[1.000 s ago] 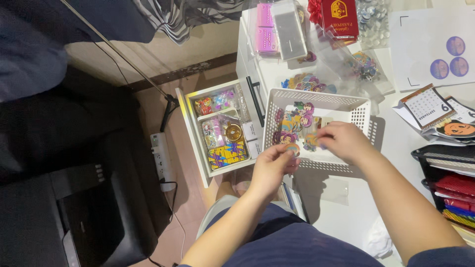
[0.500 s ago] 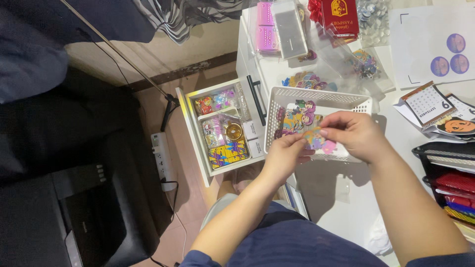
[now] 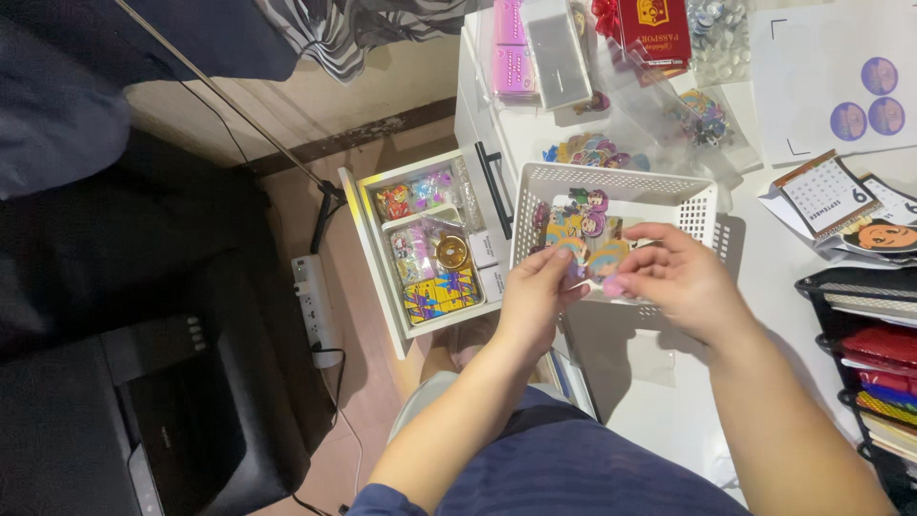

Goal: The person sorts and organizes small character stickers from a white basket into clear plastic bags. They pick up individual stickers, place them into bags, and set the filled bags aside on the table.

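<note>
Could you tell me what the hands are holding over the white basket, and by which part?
Both hands, left hand and right hand, pinch a small colourful sticker by its opposite edges above the white basket.

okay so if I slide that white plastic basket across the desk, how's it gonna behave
The white basket looks like thin perforated plastic, so probably light and easy to slide on the smooth white desk. It is low and wide, so tipping seems unlikely. The small colourful cutouts inside lie loose and could shift about.
</note>
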